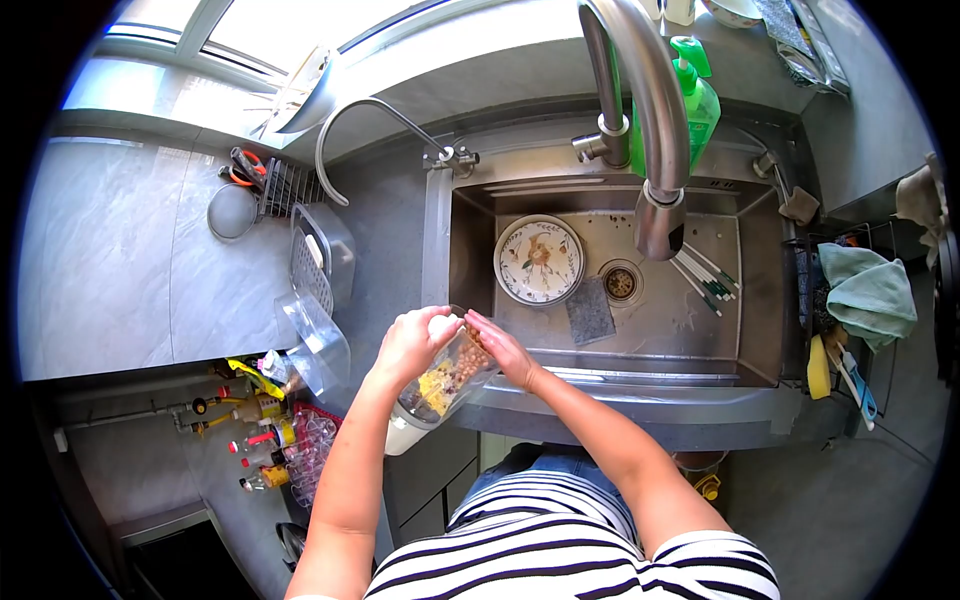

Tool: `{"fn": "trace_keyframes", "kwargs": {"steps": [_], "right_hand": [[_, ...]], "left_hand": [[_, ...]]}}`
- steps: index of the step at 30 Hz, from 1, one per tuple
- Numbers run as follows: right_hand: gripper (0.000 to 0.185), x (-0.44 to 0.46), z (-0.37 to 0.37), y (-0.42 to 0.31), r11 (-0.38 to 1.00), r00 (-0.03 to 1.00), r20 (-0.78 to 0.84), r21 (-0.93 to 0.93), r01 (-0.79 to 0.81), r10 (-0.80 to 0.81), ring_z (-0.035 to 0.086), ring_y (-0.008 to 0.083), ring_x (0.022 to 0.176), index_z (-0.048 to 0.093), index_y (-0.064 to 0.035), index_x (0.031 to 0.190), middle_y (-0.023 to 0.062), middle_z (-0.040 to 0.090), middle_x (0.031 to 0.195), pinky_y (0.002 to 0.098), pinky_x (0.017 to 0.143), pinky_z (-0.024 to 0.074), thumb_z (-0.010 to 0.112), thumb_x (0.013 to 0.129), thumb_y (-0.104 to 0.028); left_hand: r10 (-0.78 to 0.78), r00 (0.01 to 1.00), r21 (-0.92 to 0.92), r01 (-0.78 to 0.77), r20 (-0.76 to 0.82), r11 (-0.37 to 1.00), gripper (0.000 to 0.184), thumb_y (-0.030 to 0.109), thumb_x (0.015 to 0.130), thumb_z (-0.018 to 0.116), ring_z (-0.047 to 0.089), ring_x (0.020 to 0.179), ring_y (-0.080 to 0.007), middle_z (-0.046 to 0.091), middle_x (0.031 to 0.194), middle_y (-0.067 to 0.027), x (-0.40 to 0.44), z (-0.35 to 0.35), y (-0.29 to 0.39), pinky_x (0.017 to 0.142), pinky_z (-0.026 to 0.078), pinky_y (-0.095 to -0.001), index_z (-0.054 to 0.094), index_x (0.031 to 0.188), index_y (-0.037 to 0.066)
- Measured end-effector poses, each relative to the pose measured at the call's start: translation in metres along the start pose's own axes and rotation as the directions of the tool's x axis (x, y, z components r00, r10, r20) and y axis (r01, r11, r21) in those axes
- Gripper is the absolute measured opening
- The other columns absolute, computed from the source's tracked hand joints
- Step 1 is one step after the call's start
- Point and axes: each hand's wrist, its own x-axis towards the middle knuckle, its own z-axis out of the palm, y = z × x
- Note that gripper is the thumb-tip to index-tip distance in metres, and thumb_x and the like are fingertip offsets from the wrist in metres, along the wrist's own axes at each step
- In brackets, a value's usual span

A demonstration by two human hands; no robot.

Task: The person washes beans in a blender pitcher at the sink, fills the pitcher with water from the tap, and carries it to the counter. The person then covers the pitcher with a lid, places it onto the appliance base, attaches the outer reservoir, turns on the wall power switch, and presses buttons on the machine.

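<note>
A grey counter (110,250) runs beneath a bright window in a kitchen, a steel sink (690,330) set into it. At the counter's front edge, by the sink's front left corner, a person in a striped shirt (540,550) holds a tilted clear container (443,385) of tan beans (474,362), yellow pieces (434,388) and darker bits. The left hand (405,345) grasps its upper end, fingers curled; the right hand (505,352) presses the opposite side, fingers stretched along it. A small white piece beside the left fingers cannot be identified. The sink holds floral-patterned dishware (540,260), a grey cloth (591,312) and several green-ended sticks (708,278). A green pump bottle (703,110) stands behind; at the sink's right, a wire rack (800,290) carries a pale green cloth (868,295) and a yellow sponge (818,368).
</note>
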Motion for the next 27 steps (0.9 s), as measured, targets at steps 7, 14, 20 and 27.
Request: {"fn": "trace_keyframes", "kwargs": {"steps": [7, 14, 20, 27], "right_hand": [[0.054, -0.001, 0.0, -0.001, 1.0, 1.0, -0.011, 0.009, 0.001, -0.001, 0.028, 0.0282, 0.147, 0.041, 0.0034, 0.145, 0.0201, 0.034, 0.156, 0.0334, 0.119, 0.0199, 0.036, 0.104, -0.031], [0.054, -0.003, -0.001, 0.0, 1.0, 1.0, -0.018, 0.014, -0.015, 0.015, 0.028, 0.028, 0.147, 0.041, 0.0034, 0.145, 0.02, 0.034, 0.156, 0.0328, 0.119, 0.0202, 0.034, 0.105, -0.033], [0.056, -0.004, -0.003, -0.002, 0.996, 0.998, 0.017, 0.065, -0.06, 0.059, 0.023, 0.0266, 0.149, 0.038, 0.0021, 0.147, 0.0193, 0.028, 0.159, 0.0328, 0.12, 0.0171, 0.031, 0.105, -0.035], [0.059, -0.002, -0.006, 0.002, 0.996, 0.996, 0.068, 0.065, -0.068, 0.064, 0.018, 0.0255, 0.151, 0.034, 0.0012, 0.15, 0.0187, 0.023, 0.161, 0.0327, 0.121, 0.0133, 0.027, 0.106, -0.037]], "left_hand": [[0.014, 1.0, 0.019, -0.014, -0.003, 1.0, 0.048, 0.037, 0.09, 0.068, 0.07, 0.098, -0.0343, 0.071, 0.101, -0.0249, 0.001, 0.0, 0.004, 0.087, 0.053, -0.0371, 0.067, 0.116, -0.003], [-0.017, 0.999, 0.035, 0.016, 0.031, 0.999, 0.049, 0.039, 0.09, 0.068, 0.069, 0.098, -0.0353, 0.07, 0.101, -0.0249, 0.004, -0.001, 0.01, 0.087, 0.053, -0.0381, 0.068, 0.116, -0.002], [-0.02, 0.999, 0.058, 0.017, 0.048, 0.998, 0.049, 0.041, 0.09, 0.067, 0.069, 0.099, -0.0361, 0.07, 0.102, -0.024, 0.009, 0.001, 0.009, 0.088, 0.052, -0.0403, 0.068, 0.116, 0.0], [-0.055, 0.995, 0.087, 0.048, 0.082, 0.995, 0.052, 0.048, 0.089, 0.065, 0.067, 0.102, -0.0373, 0.071, 0.104, -0.022, 0.016, 0.001, 0.01, 0.09, 0.052, -0.0434, 0.069, 0.116, 0.004]]}}
